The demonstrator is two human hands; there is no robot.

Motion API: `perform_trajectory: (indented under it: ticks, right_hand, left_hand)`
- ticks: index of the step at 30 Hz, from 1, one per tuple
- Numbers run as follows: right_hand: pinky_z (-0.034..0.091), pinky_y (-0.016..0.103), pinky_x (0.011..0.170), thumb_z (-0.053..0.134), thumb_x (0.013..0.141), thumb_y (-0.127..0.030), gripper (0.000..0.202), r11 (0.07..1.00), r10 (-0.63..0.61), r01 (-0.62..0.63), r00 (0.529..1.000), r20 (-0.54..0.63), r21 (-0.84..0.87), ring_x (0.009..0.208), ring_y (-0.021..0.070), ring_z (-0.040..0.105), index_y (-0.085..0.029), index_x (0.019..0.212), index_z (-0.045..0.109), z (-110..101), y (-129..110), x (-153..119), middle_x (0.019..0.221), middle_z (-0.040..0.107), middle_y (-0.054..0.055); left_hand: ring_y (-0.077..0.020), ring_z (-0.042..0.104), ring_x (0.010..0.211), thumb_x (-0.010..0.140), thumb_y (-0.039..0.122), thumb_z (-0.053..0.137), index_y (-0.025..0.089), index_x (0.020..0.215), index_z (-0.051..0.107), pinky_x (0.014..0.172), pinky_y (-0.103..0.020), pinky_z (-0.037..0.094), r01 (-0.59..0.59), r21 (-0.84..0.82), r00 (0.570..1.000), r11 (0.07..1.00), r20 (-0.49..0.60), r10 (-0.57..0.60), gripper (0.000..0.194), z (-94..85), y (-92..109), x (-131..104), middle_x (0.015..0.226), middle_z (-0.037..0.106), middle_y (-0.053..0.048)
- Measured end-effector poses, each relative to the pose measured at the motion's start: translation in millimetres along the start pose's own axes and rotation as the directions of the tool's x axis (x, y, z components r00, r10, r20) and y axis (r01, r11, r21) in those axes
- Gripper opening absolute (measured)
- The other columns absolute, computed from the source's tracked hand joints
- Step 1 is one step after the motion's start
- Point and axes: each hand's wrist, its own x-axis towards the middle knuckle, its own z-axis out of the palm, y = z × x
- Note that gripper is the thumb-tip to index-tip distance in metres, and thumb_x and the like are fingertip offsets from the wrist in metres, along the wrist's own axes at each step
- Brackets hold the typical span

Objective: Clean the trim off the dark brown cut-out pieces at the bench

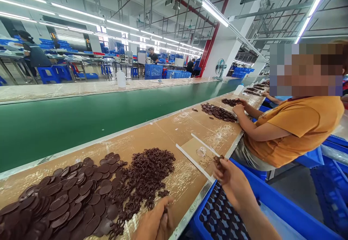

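Right hand [231, 180] pinches dark ring pieces [219, 161]; left hand [157, 222] curled

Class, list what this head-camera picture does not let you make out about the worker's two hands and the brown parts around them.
- Left hand: cut off by the bottom edge; its grasp is unclear.
- Right hand: seen from the back; its fingers hide most of a small brown piece.
- Blue bin: the forearm covers part of its contents.
- Pile of small brown parts: single shapes too small.

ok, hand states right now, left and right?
Left hand: closed on small dark brown ring-shaped pieces.
Right hand: closed on a few dark brown pieces.
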Motion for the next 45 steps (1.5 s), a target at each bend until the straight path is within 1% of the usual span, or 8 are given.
perform_trajectory:
  ticks: [3,6,17,20,26,31,38,45]
  right_hand:
    - [0.034,0.022,0.046,0.078,0.078,-0.038,0.027,0.969,0.140,-0.177,0.968,0.211,0.171,0.051,0.0081,0.034,-0.019,0.070,0.062,22,8,-51,0.066,0.046,-0.003]
    - [0.032,0.023,0.047,0.074,0.081,-0.035,0.027,0.916,0.153,-0.262,0.928,0.340,0.304,0.051,0.0075,0.031,-0.018,0.066,0.060,41,12,-80,0.065,0.043,-0.003]
    - [0.024,0.019,0.044,0.073,0.079,-0.030,0.017,0.755,0.186,-0.461,0.833,0.521,0.466,0.047,0.0050,0.018,-0.016,0.072,0.067,61,12,-97,0.062,0.036,-0.005]
    - [0.023,0.018,0.043,0.075,0.078,-0.032,0.018,0.750,0.200,-0.475,0.826,0.527,0.460,0.047,0.0045,0.018,-0.017,0.072,0.067,62,19,-102,0.061,0.036,-0.006]
    - [0.028,0.023,0.046,0.081,0.078,-0.044,0.033,0.912,0.254,-0.357,0.877,0.407,0.201,0.047,0.0061,0.035,-0.017,0.070,0.064,65,48,-116,0.064,0.053,-0.002]
    - [0.028,0.023,0.046,0.085,0.074,-0.049,0.038,0.934,0.301,-0.351,0.870,0.390,0.062,0.041,0.0075,0.038,-0.015,0.075,0.068,71,67,-126,0.048,0.052,-0.003]
    - [0.024,0.021,0.047,0.086,0.071,-0.060,0.051,0.960,0.275,-0.278,0.911,0.308,-0.036,0.042,0.0055,0.030,-0.014,0.086,0.070,84,82,-139,0.045,0.042,-0.008]
    - [0.022,0.021,0.048,0.084,0.071,-0.063,0.052,0.959,0.282,-0.265,0.924,0.259,-0.100,0.045,0.0062,0.032,-0.015,0.082,0.066,89,82,-138,0.048,0.042,-0.007]
  left_hand:
    - [-0.0078,0.063,0.044,0.104,0.056,0.031,0.025,0.144,0.041,0.062,-0.025,0.052,0.006,-0.170,0.999,0.985,0.040,0.000,0.052,-0.6,-1,1,0.103,0.076,-0.004]
    - [-0.0072,0.066,0.046,0.102,0.061,0.038,0.020,0.113,0.057,0.060,-0.022,0.050,0.032,-0.234,0.996,0.972,0.093,-0.011,0.047,-5.5,7,2,0.100,0.077,-0.007]
    - [-0.0065,0.057,0.046,0.089,0.070,0.060,0.013,0.119,0.072,0.047,-0.018,0.039,0.097,-0.463,0.995,0.881,0.078,-0.069,0.065,-8.4,18,-1,0.077,0.074,-0.008]
    - [-0.0078,0.055,0.043,0.091,0.070,0.057,0.012,0.120,0.067,0.043,-0.018,0.037,0.100,-0.451,0.995,0.887,0.057,-0.083,0.066,-7.7,20,-2,0.070,0.072,-0.006]
    - [-0.0112,0.053,0.042,0.096,0.062,0.050,0.017,0.090,0.061,0.044,-0.020,0.039,0.098,-0.391,0.995,0.915,0.047,-0.086,0.047,-8.5,24,0,0.052,0.063,0.000]
    - [-0.0132,0.058,0.055,0.096,0.052,0.051,0.017,0.086,0.062,0.053,-0.022,0.043,0.079,-0.271,0.992,0.959,-0.072,-0.103,0.038,-11.9,27,0,0.064,0.064,0.000]
    - [-0.0150,0.059,0.058,0.099,0.047,0.046,0.019,0.105,0.067,0.056,-0.024,0.041,0.060,-0.101,0.989,0.993,-0.130,-0.073,0.036,-18.3,36,-6,0.067,0.069,0.000]
    - [-0.0220,0.070,0.082,0.099,0.042,0.042,0.027,0.117,0.069,0.079,-0.032,0.050,0.073,0.102,0.982,0.992,-0.180,-0.054,0.035,-16.6,25,-9,0.093,0.079,-0.004]
